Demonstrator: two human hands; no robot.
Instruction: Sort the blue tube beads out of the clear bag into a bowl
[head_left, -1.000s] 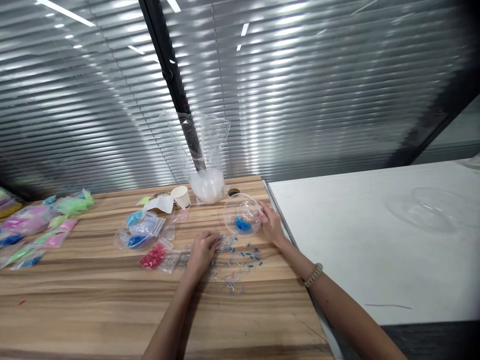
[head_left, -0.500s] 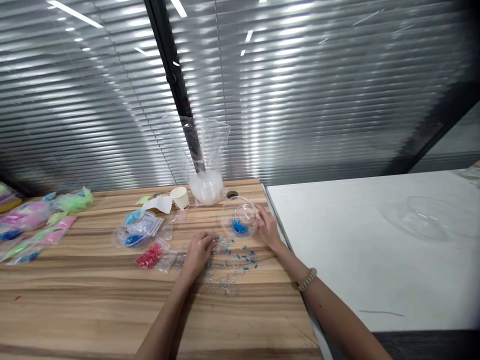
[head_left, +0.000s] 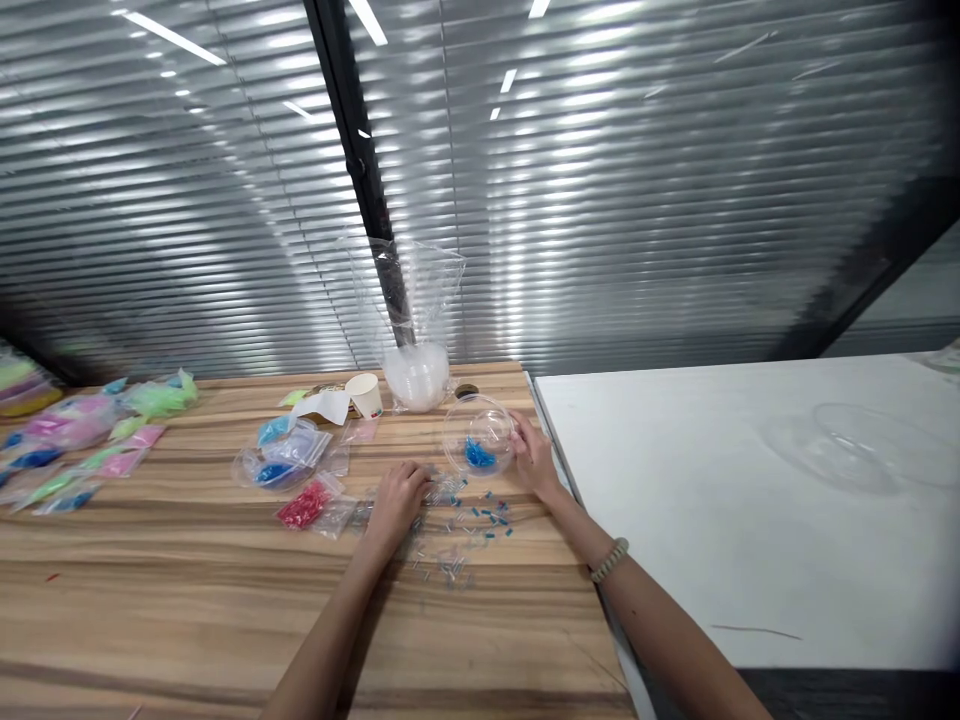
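Head view: working over the wooden table [head_left: 225,610] across the lower left — tilting the clear bowl [head_left: 495,423], at the frame's centre, toward the body, probably pooling the blue pieces [head_left: 478,454] at its low side. Pinching its rim narrowly with the right hand [head_left: 535,456], reaching in from the lower right. Curling the left hand [head_left: 398,496] palm-down, left of centre, lowering its fingertips toward the loose clear pieces [head_left: 445,489], seemingly for picking close beside the bowl — hiding any pinched piece, so leaving that grip unclear.
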